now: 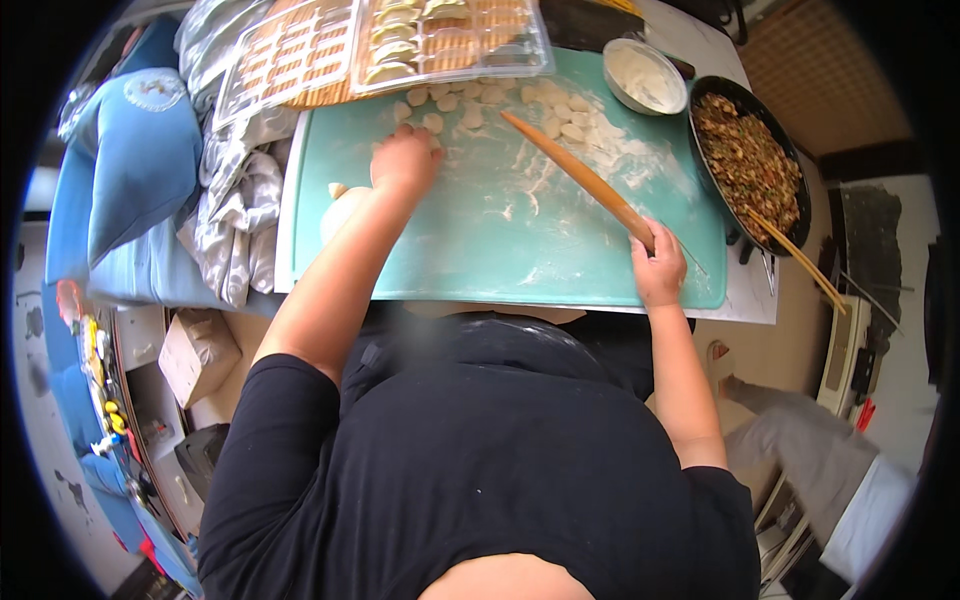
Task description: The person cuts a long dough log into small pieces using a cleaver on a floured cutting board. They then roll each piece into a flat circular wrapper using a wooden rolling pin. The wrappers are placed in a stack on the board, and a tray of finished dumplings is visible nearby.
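Right hand (660, 265): fingers clamped round the near end of the wooden rolling pin (580, 178), by the near right part of the green mat (480, 265). Pin lies diagonally over the mat, far end pointing away and left, tip near the dough pieces (472, 115).

Left hand (405, 160): down at the far left of the mat, back of the hand up, just beside a couple of the dough pieces. Can't tell whether those fingers are apart or together, or whether I've got something under them. A bigger dough lump (338, 212) sits left of my forearm, partly hidden by it.

Dough pieces run along the far side of the mat in two clusters, loose flour (625, 150) spread right of the pin. Bowl (662, 110) of white powder at the far right corner, pan (803, 190) of chopped filling (745, 150) at the right edge of the desk (745, 307), chopsticks (800, 262) leaning out over the near rim. Clear plastic trays (357, 45) beyond the mat, right one part-filled with dumplings (395, 48)
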A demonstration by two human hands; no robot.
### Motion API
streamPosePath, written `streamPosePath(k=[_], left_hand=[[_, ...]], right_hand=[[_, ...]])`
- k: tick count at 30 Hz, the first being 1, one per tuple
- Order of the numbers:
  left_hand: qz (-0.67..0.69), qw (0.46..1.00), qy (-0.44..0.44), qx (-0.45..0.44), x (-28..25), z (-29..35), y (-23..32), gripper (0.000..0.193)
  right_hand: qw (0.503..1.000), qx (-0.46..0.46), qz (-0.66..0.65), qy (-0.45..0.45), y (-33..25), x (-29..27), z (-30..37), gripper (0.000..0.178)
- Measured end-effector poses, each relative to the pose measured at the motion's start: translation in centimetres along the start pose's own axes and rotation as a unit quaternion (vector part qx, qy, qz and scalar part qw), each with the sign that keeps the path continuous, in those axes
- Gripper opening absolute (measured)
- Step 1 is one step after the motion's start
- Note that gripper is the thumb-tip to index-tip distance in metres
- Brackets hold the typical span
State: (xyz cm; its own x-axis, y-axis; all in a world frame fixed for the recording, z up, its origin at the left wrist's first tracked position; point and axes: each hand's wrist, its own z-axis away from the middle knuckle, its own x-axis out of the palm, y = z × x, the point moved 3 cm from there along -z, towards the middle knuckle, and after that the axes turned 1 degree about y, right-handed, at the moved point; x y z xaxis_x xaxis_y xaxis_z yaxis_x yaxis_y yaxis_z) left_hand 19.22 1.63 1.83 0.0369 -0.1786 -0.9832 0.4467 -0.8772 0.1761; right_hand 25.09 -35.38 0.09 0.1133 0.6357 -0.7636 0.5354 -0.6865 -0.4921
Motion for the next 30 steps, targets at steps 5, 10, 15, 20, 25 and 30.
streamPosePath(k=[5, 10, 15, 20, 25, 30], left_hand=[[0.139, 0.961, 0.029, 0.237, 1.9, 3.2, 7.6, 0.016], [0.259, 0.928, 0.064, 0.26, 2.0, 2.4, 9.6, 0.009], [0.284, 0.916, 0.035, 0.281, 2.2, 3.6, 7.7, 0.022], [0.253, 0.949, 0.044, 0.181, 2.1, 3.4, 9.4, 0.041], [0.181, 0.968, 0.021, 0.172, 2.6, 3.2, 10.7, 0.043], [0.17, 0.967, 0.055, 0.182, 1.9, 2.7, 12.0, 0.031]], right_hand=[[1.0, 0.018, -0.008, -0.007, 0.0, -0.4, -0.2, 0.032], [0.999, 0.039, -0.023, 0.002, 0.5, -0.2, -0.2, 0.032], [0.997, 0.074, -0.033, -0.005, 0.6, -0.2, -0.1, 0.031], [0.996, 0.078, -0.046, -0.01, 0.8, -0.3, -0.2, 0.031], [0.995, 0.088, -0.043, -0.015, 0.5, -0.4, -0.4, 0.031], [0.995, 0.089, -0.049, -0.012, 0.5, -0.4, -0.4, 0.031]])
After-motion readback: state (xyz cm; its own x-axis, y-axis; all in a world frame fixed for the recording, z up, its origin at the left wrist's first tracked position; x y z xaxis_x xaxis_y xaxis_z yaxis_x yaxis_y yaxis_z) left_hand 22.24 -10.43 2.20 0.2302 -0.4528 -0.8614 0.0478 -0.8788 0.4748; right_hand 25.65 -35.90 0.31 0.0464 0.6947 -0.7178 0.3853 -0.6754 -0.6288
